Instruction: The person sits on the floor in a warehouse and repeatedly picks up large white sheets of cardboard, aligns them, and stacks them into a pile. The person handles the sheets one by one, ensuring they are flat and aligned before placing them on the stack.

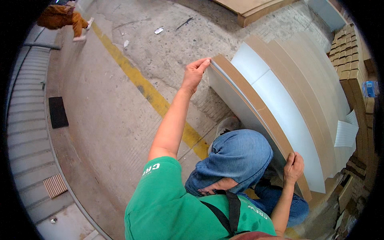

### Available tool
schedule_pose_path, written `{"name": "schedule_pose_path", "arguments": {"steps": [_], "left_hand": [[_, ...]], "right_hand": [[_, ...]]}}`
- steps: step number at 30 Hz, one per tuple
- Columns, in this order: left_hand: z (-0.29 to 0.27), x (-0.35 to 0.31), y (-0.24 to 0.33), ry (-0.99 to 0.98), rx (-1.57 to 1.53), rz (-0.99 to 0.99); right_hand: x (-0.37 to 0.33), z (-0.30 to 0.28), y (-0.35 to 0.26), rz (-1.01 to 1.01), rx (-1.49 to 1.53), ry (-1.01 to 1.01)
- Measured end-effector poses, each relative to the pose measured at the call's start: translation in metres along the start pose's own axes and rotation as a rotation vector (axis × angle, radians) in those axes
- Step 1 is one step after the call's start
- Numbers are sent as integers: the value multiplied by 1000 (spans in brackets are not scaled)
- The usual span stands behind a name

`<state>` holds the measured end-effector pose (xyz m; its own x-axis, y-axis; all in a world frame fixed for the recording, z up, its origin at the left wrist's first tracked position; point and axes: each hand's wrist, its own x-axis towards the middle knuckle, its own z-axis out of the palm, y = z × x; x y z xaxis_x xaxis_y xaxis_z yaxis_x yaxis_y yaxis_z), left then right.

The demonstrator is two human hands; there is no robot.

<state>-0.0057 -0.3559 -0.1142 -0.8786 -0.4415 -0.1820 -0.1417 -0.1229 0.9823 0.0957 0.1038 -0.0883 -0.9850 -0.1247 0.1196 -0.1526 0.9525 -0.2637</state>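
A long board (256,103) with a brown edge and a pale face stands tilted on its long side in front of my knees. My left hand (195,74) is closed on its far top corner, thumb and fingers pinching it. Toward the near end, my right hand (294,168) has its fingers bent over the brown top edge. A white sheet face (276,96) shows just behind this board. Further right stand more brown-edged boards (306,92) in a leaning row, partly blurred.
Stacked brown cartons or strips (347,60) line the right side. White ribbed sheets (346,134) lie against the boards. A large flat brown panel (256,10) is at the top. A yellow line (144,90) crosses the concrete floor; another person (64,18) is far left.
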Motion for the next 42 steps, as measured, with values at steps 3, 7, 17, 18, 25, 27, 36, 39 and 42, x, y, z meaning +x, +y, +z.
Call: {"name": "schedule_pose_path", "arguments": {"steps": [3,7,17,18,25,27,36,39,42], "left_hand": [[-1,0,2,-29,8,-10],[-4,2,-3,-30,18,-47],[-9,3,-5,-74,0,-74],[-10,3,-4,-73,2,-90],[0,12,-4,67,83,-94],[5,10,-3,118,94,-67],[6,11,-5,102,28,5],[7,7,-2,112,61,-18],[4,9,-4,97,43,-3]], "right_hand": [[1,0,-1,-22,13,37],[-1,-1,-3,15,7,6],[-3,1,-1,-9,15,44],[-3,0,-1,1,13,30],[-4,0,-3,-3,15,12],[-5,2,1,-17,17,22],[-3,-2,-6,-14,15,29],[-2,-2,-7,5,10,27],[-1,-2,-7,-16,-8,42]]}}
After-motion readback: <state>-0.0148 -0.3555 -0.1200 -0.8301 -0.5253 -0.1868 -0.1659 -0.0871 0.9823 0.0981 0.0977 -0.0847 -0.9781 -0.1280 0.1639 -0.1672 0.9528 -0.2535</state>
